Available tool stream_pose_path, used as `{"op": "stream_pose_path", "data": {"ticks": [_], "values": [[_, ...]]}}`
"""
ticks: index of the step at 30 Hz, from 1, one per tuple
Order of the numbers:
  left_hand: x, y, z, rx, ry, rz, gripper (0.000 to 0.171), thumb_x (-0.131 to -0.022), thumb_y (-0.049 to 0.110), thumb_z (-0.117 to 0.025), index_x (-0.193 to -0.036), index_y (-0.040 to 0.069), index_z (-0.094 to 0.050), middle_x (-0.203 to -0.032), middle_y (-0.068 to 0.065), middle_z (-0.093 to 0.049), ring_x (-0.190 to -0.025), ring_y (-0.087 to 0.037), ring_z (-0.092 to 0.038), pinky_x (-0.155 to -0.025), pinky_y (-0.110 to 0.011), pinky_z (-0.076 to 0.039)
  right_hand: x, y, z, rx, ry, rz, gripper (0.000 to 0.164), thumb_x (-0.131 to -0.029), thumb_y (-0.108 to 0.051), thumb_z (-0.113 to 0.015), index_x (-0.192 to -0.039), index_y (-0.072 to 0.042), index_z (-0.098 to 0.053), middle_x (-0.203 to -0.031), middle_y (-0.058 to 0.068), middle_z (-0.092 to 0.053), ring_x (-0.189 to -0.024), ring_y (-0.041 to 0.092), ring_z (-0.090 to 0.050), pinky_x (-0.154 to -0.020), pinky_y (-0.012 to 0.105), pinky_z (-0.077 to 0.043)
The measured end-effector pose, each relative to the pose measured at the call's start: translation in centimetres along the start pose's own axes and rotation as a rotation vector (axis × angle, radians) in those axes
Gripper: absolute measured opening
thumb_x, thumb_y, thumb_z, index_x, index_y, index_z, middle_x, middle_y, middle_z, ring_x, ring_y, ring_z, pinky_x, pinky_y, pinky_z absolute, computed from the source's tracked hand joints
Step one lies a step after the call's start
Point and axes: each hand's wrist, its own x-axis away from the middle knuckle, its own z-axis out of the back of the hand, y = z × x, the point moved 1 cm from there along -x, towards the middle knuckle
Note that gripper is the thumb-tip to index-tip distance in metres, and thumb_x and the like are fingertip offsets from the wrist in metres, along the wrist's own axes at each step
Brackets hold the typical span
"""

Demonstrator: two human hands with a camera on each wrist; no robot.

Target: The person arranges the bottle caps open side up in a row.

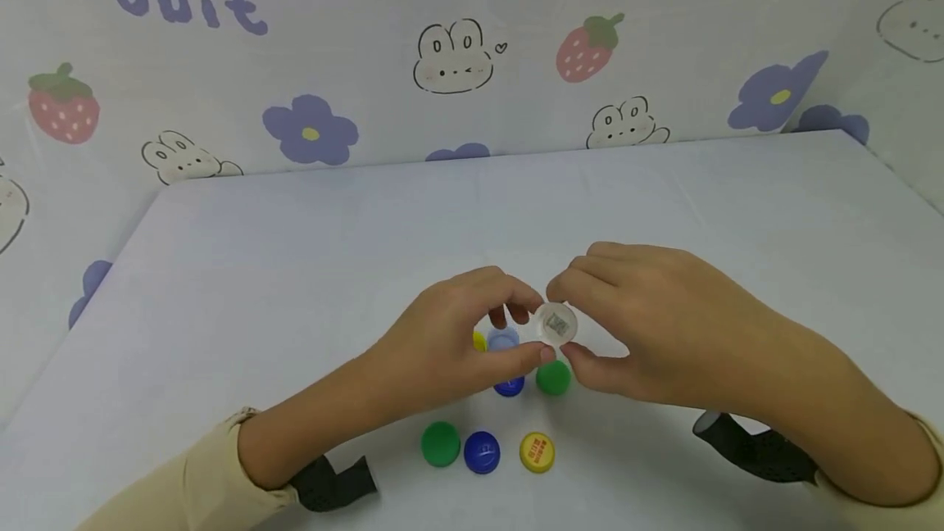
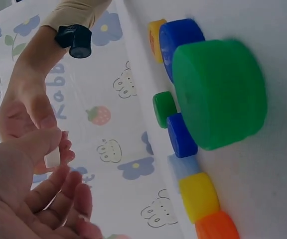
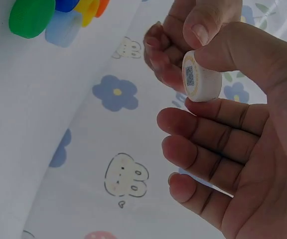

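A white bottle cap (image 1: 556,324) is held up above the table between both hands, its printed square code facing the head camera. From the left, my left hand (image 1: 450,342) pinches the cap's edge with thumb and index finger. My right hand (image 1: 664,318) pinches the opposite edge. In the right wrist view the white cap (image 3: 206,82) shows a ribbed side, with the right thumb on top and the index finger below. Behind and under the hands lie a green cap (image 1: 553,378), a blue cap (image 1: 509,387) and a light blue cap (image 1: 504,339), partly covered in the head view.
Nearer the body, another green cap (image 1: 440,443), a dark blue cap (image 1: 482,452) and a yellow cap with red print (image 1: 537,452) form a row. A second yellow cap (image 2: 199,196) and an orange cap (image 2: 217,228) lie beyond. A patterned cloth (image 1: 369,47) backs the white table (image 1: 295,252).
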Motion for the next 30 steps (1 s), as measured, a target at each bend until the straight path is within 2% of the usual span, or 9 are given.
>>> {"op": "stream_pose_path", "data": {"ticks": [4,6,8,12,17,24,30], "values": [[-0.2,0.3,0.2,-0.116,0.086,-0.095,0.034,-0.087,0.023,-0.084,-0.117,0.013,-0.070,-0.108,0.004,-0.068,-0.096,-0.009,-0.059,-0.082,-0.025,-0.053,0.0,0.4,0.0,-0.018,-0.011,-0.041,0.034,-0.078,-0.026,-0.084,-0.107,-0.014,-0.070,-0.093,-0.007,-0.069,-0.079,0.006,-0.061,-0.065,0.027,-0.055],[-0.3,0.4,0.3,-0.150,0.107,-0.120,0.033,-0.087,0.021,-0.084,-0.116,0.013,-0.071,-0.107,0.004,-0.067,-0.097,-0.008,-0.058,-0.082,-0.023,-0.052,0.0,0.7,0.0,-0.035,-0.027,-0.070,0.034,-0.079,-0.026,-0.085,-0.108,-0.015,-0.071,-0.094,-0.007,-0.069,-0.079,0.006,-0.061,-0.065,0.027,-0.054],[-0.4,0.3,0.4,-0.171,0.116,-0.123,0.033,-0.087,0.021,-0.085,-0.116,0.012,-0.072,-0.106,0.004,-0.067,-0.098,-0.009,-0.057,-0.082,-0.022,-0.051,0.0,0.9,-0.1,-0.053,-0.047,-0.097,0.033,-0.080,-0.026,-0.086,-0.108,-0.016,-0.072,-0.095,-0.007,-0.069,-0.079,0.006,-0.060,-0.064,0.028,-0.054],[-0.5,0.0,0.3,-0.204,0.104,-0.085,0.033,-0.087,0.022,-0.085,-0.116,0.013,-0.073,-0.106,0.005,-0.066,-0.101,-0.011,-0.057,-0.083,-0.022,-0.050,-0.1,1.3,-0.6,-0.078,-0.089,-0.134,0.032,-0.081,-0.026,-0.087,-0.108,-0.018,-0.073,-0.095,-0.007,-0.069,-0.078,0.007,-0.058,-0.063,0.028,-0.052],[-0.9,-0.9,0.0,-0.239,0.034,-0.044,0.031,-0.089,0.024,-0.082,-0.117,0.012,-0.075,-0.109,0.002,-0.067,-0.105,-0.014,-0.056,-0.085,-0.025,-0.049,-0.3,1.8,-1.9,-0.112,-0.127,-0.147,0.029,-0.082,-0.027,-0.087,-0.106,-0.017,-0.074,-0.093,-0.007,-0.068,-0.079,0.007,-0.058,-0.064,0.028,-0.052],[-1.9,-2.1,-0.9,-0.312,-0.136,0.064,0.028,-0.090,0.023,-0.079,-0.117,0.012,-0.077,-0.111,0.000,-0.069,-0.103,-0.017,-0.056,-0.085,-0.027,-0.050,-0.5,2.5,-4.3,-0.180,-0.233,-0.184,0.022,-0.084,-0.027,-0.086,-0.099,-0.017,-0.073,-0.081,-0.010,-0.063,-0.074,0.008,-0.056,-0.063,0.028,-0.049],[-2.6,-2.5,-1.8,-0.383,-0.221,0.106,0.028,-0.092,0.024,-0.076,-0.117,0.011,-0.077,-0.109,-0.001,-0.069,-0.094,-0.017,-0.055,-0.078,-0.026,-0.047,-0.7,2.8,-5.6,-0.218,-0.312,-0.206,0.020,-0.085,-0.027,-0.086,-0.096,-0.016,-0.074,-0.076,-0.011,-0.061,-0.070,0.007,-0.054,-0.062,0.028,-0.047]]}}
